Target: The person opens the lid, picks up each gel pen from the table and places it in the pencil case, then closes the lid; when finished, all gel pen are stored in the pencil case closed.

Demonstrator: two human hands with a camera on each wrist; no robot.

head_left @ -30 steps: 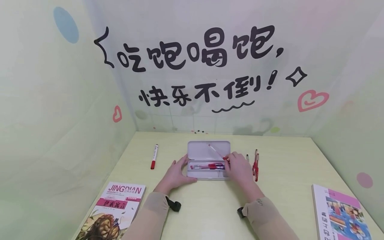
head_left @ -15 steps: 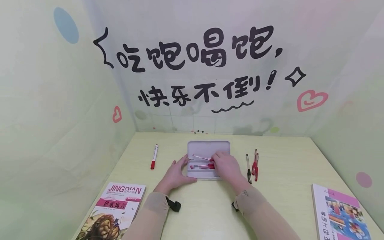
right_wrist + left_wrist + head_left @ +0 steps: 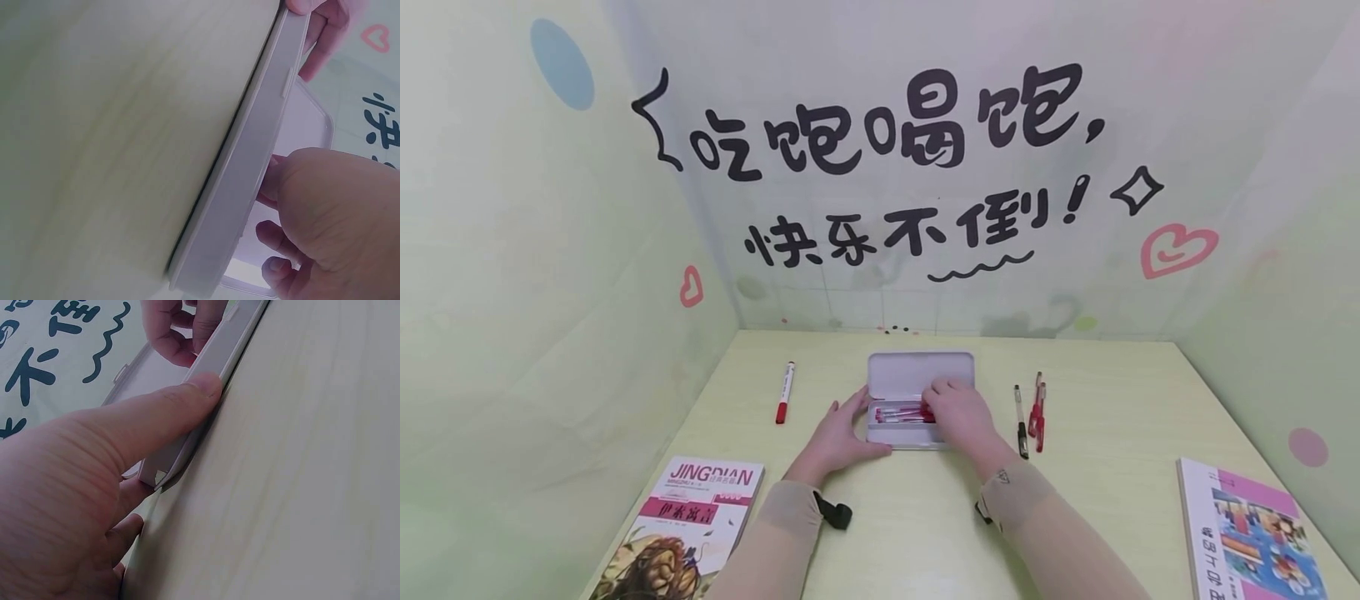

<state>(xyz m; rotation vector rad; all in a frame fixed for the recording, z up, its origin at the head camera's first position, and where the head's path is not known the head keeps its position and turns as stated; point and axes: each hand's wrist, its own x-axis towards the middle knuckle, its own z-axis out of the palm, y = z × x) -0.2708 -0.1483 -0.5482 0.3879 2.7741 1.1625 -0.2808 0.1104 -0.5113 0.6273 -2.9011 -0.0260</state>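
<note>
An open pale lilac pencil case (image 3: 904,435) sits mid-table, its lid (image 3: 895,375) tipped back toward the wall. My left hand (image 3: 837,435) grips the case's left end. In the left wrist view, the thumb (image 3: 169,409) lies along the front wall with the fingers round the end. My right hand (image 3: 962,418) reaches into the right part of the case, fingers curled down on a red-capped gel pen (image 3: 928,408), whose far part lies among other pens (image 3: 895,414) in the rear compartment. The right wrist view hides the pen behind the front wall (image 3: 240,162).
Right of the case lie a black-capped pen (image 3: 1021,425) and two red pens (image 3: 1038,412). A white marker with a red cap (image 3: 785,393) lies to the left. Books rest at the front left (image 3: 696,525) and front right (image 3: 1247,533). Printed fabric walls surround the table.
My right hand has moved left with the red gel pen and lowered it from over the lid into the rear compartment. The left hand stays at the case.
</note>
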